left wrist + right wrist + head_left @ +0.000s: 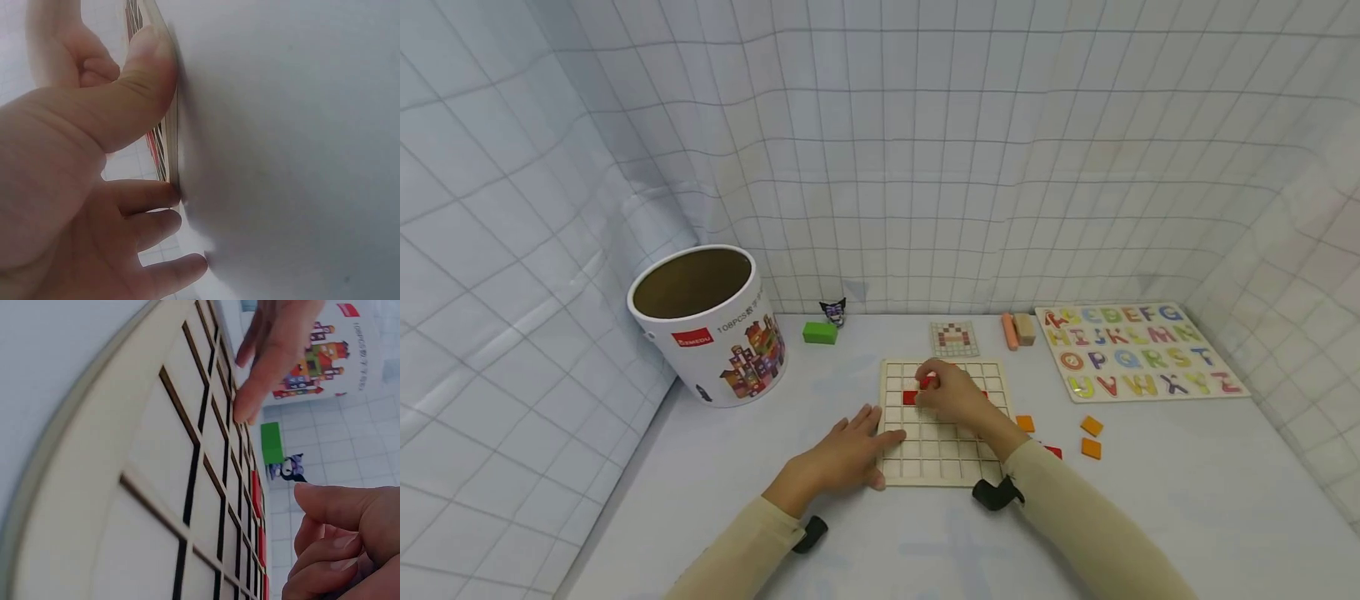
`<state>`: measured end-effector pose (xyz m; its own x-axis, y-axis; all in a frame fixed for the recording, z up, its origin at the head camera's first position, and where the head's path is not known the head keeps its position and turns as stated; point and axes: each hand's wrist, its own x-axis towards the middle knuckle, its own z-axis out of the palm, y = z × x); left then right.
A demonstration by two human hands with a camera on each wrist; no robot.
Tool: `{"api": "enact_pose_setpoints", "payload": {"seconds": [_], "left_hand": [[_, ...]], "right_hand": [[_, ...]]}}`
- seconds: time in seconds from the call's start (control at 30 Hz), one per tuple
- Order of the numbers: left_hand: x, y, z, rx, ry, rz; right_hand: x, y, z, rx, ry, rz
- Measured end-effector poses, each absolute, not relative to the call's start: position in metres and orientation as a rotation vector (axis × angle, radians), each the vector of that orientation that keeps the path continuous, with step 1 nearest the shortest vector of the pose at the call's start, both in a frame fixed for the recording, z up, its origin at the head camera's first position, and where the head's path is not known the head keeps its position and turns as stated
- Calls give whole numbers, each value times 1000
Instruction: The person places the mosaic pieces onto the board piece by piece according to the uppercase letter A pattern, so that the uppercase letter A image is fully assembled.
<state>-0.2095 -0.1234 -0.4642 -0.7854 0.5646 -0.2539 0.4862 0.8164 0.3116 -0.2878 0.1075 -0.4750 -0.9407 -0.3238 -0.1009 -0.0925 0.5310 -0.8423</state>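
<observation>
A pale wooden grid board (928, 482) lies on the table with red tiles set in its cells. My left hand (846, 457) rests at the board's left side, fingers spread, one finger reaching onto the grid. In the left wrist view the thumb (147, 69) lies along the board's edge. My right hand (957, 396) hovers over the grid's upper part with curled fingers. Next to its fingertips a red tile (910, 398) sits on the board; another red patch shows between thumb and finger. In the right wrist view the palm is hidden, so whether it holds a tile I cannot tell.
Behind the board lies a pattern card (955, 339). Orange tiles (1091, 448) lie to the right, near an alphabet board (1138, 354), an orange stick (1010, 332) and a wooden block (1024, 329). At left are a large bucket (737, 350), a green block (820, 332) and a small figure (833, 311).
</observation>
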Motion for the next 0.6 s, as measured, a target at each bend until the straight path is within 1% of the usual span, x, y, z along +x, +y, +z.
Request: {"api": "enact_pose_setpoints", "payload": {"seconds": [0.1,0.23,0.33,0.43,0.6], "left_hand": [[-208,-122,-464,783,2670,332],[-208,-119,-465,783,2677,309],[-209,-119,-464,779,2677,304],[-210,-119,-464,780,2677,306],[-210,-120,-466,779,2675,323]], "right_hand": [[-276,136,-471,-370,2480,-1478],[-256,188,-469,-389,2430,-1528],[-242,230,-473,-327,2403,-1562],[-231,266,-477,-207,2411,-1576],[-218,299,-482,-114,2439,-1491]]}}
